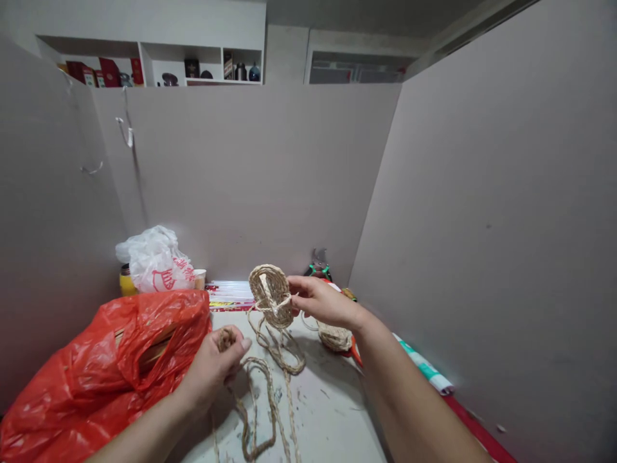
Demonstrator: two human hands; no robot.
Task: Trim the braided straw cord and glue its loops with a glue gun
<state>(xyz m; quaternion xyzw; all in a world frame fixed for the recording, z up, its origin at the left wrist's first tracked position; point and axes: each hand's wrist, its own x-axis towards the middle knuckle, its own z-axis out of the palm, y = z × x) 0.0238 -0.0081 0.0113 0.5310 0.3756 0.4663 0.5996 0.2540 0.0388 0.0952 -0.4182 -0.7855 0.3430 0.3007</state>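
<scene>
Pinched by its edge, a small woven straw sandal (263,276) is held up above the table by my right hand (322,301). It is oval, with a strap across it. My left hand (214,363), lower and to the left, is closed around a bundle of braided straw cord (270,411). Loose loops of the cord hang below the sandal and trail over the table toward me. Another woven straw piece (335,336) lies on the table behind my right wrist, partly hidden.
A large red plastic bag (72,366) with wooden pieces inside fills the table's left side. Behind it are a white plastic bag (159,260) and a paper cup (199,278). Green-handled cutters (319,262) stand at the back. Grey panels (250,173) enclose the table (332,411).
</scene>
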